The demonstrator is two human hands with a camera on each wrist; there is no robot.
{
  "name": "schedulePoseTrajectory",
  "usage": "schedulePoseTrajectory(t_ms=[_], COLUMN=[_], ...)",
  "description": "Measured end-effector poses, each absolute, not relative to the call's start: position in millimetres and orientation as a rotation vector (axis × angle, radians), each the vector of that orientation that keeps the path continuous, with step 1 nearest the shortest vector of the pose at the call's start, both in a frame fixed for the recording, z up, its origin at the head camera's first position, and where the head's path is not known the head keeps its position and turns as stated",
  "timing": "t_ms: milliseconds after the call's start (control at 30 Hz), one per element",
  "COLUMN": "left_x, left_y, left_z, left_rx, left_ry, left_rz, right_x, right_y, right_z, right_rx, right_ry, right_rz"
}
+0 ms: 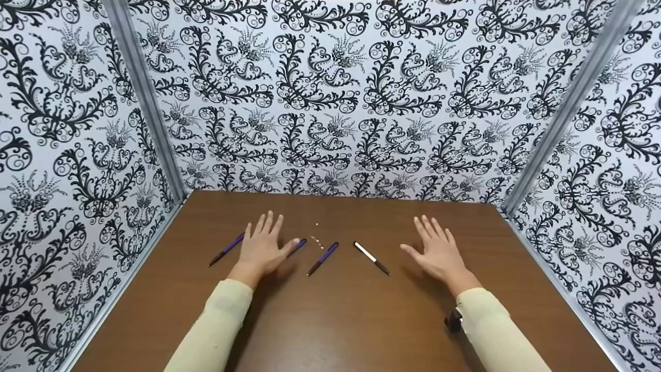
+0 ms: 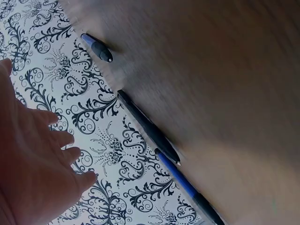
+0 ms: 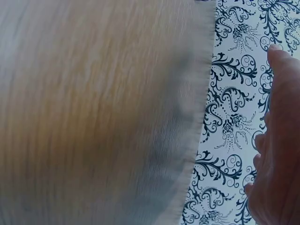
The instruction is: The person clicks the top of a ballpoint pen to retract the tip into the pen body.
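Note:
Palm down with fingers spread, my left hand (image 1: 262, 250) hovers over the left part of the table and holds nothing. It partly covers a blue pen with a black grip (image 1: 298, 247); a similar blue pen (image 1: 225, 250) lies just left of it. Between the hands are a third blue pen (image 1: 323, 258) and a white pen with a dark grip (image 1: 371, 258). My right hand (image 1: 436, 253), also flat and spread, is to the right of the white pen with nothing in it. Several pens, including a black-gripped one (image 2: 147, 126), show beside the fingers in the left wrist view.
The brown wooden table (image 1: 351, 320) is enclosed by black-and-white patterned walls (image 1: 330, 103) at the back and both sides, with grey corner posts (image 1: 150, 98). Several tiny white specks (image 1: 318, 242) lie among the pens. A small dark device (image 1: 453, 321) sits at the right sleeve's cuff.

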State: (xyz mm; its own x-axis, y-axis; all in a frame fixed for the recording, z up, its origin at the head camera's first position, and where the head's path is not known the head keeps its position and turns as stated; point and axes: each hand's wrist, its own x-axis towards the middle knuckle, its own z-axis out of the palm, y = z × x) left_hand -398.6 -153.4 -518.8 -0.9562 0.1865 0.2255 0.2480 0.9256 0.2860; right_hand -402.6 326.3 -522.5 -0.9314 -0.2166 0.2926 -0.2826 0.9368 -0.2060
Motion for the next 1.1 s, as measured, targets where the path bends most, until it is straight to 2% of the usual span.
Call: schedulePoseTrajectory(t_ms=[267, 733, 1100], left_x=[-401, -399, -400], left_y=[-152, -147, -144], left_z=[-520, -514, -518], left_rx=[-0.375, -0.501, -0.503], left_ry=[-2.851, -2.684, -2.644], left_rz=[-0.563, -1.099, -1.338], right_x=[-402, -405, -405], right_y=[324, 319, 309], right_z=[-521, -523, -525], right_rx=[0.410, 0.390, 0.366], right_ry=[-2.767, -2.618, -2.478], right_rz=[0.588, 1.177, 1.603])
